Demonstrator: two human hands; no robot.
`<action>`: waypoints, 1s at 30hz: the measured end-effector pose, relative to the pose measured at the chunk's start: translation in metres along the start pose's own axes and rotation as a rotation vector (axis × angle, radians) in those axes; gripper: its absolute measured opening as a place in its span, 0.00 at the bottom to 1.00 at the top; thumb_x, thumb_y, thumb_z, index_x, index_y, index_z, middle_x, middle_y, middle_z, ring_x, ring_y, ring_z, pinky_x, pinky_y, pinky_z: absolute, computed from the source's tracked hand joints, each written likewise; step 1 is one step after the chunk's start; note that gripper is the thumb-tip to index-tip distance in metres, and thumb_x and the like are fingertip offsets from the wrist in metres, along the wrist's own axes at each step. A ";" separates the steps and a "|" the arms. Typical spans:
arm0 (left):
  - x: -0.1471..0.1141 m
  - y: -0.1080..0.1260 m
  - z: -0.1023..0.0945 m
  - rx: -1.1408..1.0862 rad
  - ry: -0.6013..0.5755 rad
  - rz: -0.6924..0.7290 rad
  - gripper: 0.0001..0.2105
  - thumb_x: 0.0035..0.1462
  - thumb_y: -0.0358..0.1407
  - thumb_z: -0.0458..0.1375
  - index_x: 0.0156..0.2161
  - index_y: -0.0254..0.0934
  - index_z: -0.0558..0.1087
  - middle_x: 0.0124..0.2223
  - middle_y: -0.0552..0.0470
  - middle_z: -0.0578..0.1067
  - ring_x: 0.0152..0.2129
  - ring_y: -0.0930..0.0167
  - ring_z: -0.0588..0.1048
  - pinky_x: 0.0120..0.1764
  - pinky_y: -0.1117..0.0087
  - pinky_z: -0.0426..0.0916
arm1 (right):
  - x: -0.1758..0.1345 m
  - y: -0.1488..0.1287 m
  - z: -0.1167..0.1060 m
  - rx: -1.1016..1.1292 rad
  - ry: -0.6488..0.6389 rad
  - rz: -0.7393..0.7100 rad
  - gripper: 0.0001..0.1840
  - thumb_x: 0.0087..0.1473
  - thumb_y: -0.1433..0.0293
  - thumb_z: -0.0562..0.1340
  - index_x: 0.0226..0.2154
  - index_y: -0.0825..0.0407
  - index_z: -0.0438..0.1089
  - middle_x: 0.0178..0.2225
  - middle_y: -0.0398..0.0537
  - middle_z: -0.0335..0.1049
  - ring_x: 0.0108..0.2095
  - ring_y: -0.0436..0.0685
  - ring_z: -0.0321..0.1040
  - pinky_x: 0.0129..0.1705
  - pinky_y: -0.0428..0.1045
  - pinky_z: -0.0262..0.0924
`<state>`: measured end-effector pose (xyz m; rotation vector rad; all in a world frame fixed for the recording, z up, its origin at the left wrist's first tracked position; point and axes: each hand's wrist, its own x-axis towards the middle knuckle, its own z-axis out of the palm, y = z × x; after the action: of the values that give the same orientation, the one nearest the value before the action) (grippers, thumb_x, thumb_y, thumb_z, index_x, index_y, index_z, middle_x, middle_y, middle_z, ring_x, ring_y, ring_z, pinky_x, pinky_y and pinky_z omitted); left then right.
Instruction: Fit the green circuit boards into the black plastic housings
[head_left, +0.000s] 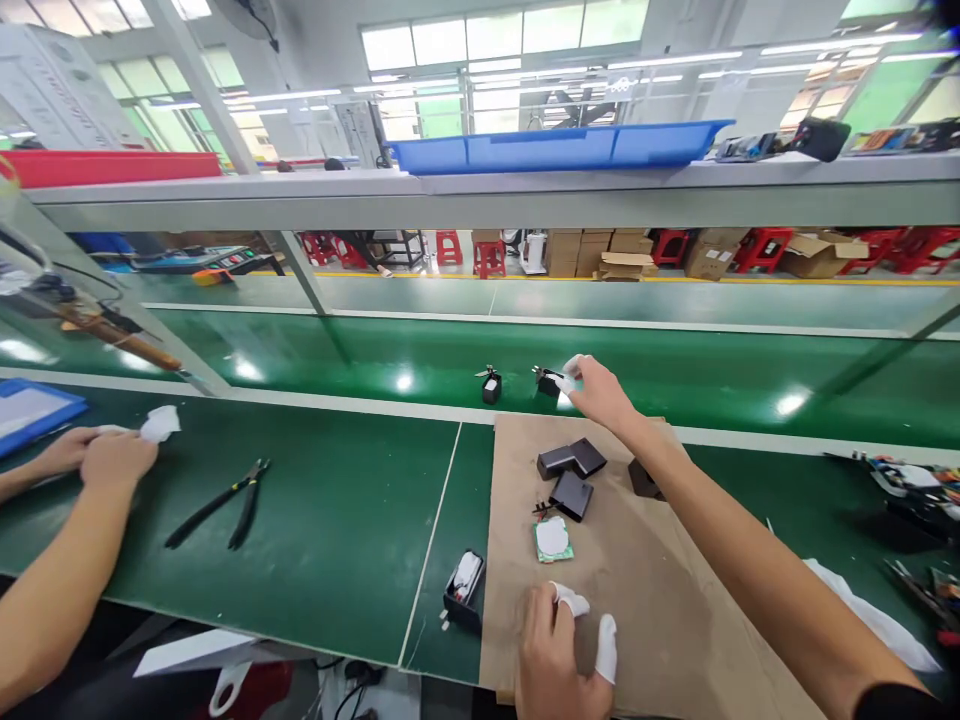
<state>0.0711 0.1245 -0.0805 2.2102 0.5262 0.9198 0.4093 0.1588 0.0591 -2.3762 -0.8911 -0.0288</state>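
Observation:
My right hand stretches forward over the green belt, with white cots on its fingertips. Its thumb and finger close on a small black case with wires at its top. Another small black case with a white top stands just left of it. Near the front edge, my left hand hovers or rests over brown paper, its cotted thumb and finger apart and nothing between them. Beyond it lies a green circuit board with a white round pad. Black case shells sit behind the board.
An open black case with a white part inside stands left of the paper. Black-handled cutters lie farther left, beside a co-worker's hands holding something white. Electronic parts are at right; a blue tray tops the shelf.

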 end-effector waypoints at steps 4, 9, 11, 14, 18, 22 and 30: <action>0.004 0.004 -0.009 -0.023 -0.046 0.045 0.04 0.64 0.32 0.63 0.43 0.44 0.74 0.39 0.46 0.76 0.36 0.59 0.80 0.38 0.60 0.76 | -0.089 -0.004 -0.012 0.025 -0.103 -0.044 0.15 0.63 0.59 0.67 0.27 0.47 0.72 0.27 0.46 0.75 0.29 0.58 0.70 0.36 0.52 0.58; 0.013 0.011 -0.020 -0.044 -0.083 0.054 0.04 0.65 0.31 0.63 0.43 0.42 0.76 0.39 0.47 0.77 0.36 0.61 0.80 0.39 0.61 0.77 | -0.176 -0.003 0.017 0.154 -0.098 0.000 0.17 0.51 0.62 0.75 0.43 0.46 0.77 0.44 0.50 0.79 0.42 0.64 0.76 0.43 0.54 0.65; 0.016 0.013 -0.022 -0.067 -0.096 0.034 0.03 0.66 0.31 0.62 0.43 0.42 0.77 0.40 0.47 0.77 0.36 0.61 0.81 0.40 0.61 0.78 | -0.187 0.003 0.026 0.234 -0.058 0.052 0.20 0.54 0.63 0.73 0.49 0.48 0.77 0.48 0.53 0.79 0.47 0.66 0.76 0.50 0.58 0.67; 0.018 0.014 -0.025 -0.114 -0.093 -0.001 0.01 0.68 0.33 0.62 0.43 0.41 0.77 0.40 0.47 0.78 0.38 0.62 0.81 0.42 0.61 0.79 | -0.202 0.009 0.021 0.366 0.006 0.153 0.23 0.61 0.58 0.69 0.55 0.50 0.75 0.46 0.54 0.80 0.44 0.64 0.78 0.50 0.61 0.71; 0.011 0.019 -0.030 -0.187 -0.075 -0.074 0.22 0.64 0.40 0.68 0.61 0.41 0.72 0.50 0.42 0.80 0.46 0.58 0.83 0.49 0.54 0.81 | -0.249 -0.004 -0.004 0.778 -0.064 0.231 0.23 0.60 0.49 0.71 0.48 0.49 0.78 0.43 0.52 0.83 0.42 0.63 0.80 0.46 0.57 0.75; -0.008 0.023 -0.042 -0.238 -0.111 -0.130 0.37 0.63 0.44 0.69 0.72 0.41 0.61 0.60 0.35 0.79 0.57 0.52 0.81 0.57 0.48 0.79 | -0.298 -0.029 -0.012 1.035 -0.385 0.257 0.19 0.59 0.50 0.73 0.43 0.47 0.80 0.41 0.48 0.83 0.41 0.62 0.78 0.47 0.56 0.73; -0.059 0.023 -0.078 -0.276 -0.054 -0.454 0.30 0.65 0.50 0.66 0.66 0.43 0.64 0.51 0.41 0.83 0.44 0.59 0.85 0.49 0.55 0.81 | -0.229 -0.049 0.038 0.345 -0.031 0.335 0.24 0.45 0.52 0.78 0.36 0.48 0.73 0.42 0.56 0.77 0.43 0.70 0.77 0.44 0.58 0.67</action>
<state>-0.0237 0.1078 -0.0503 1.7606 0.7840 0.6441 0.1953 0.0729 0.0030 -2.1708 -0.4568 0.2729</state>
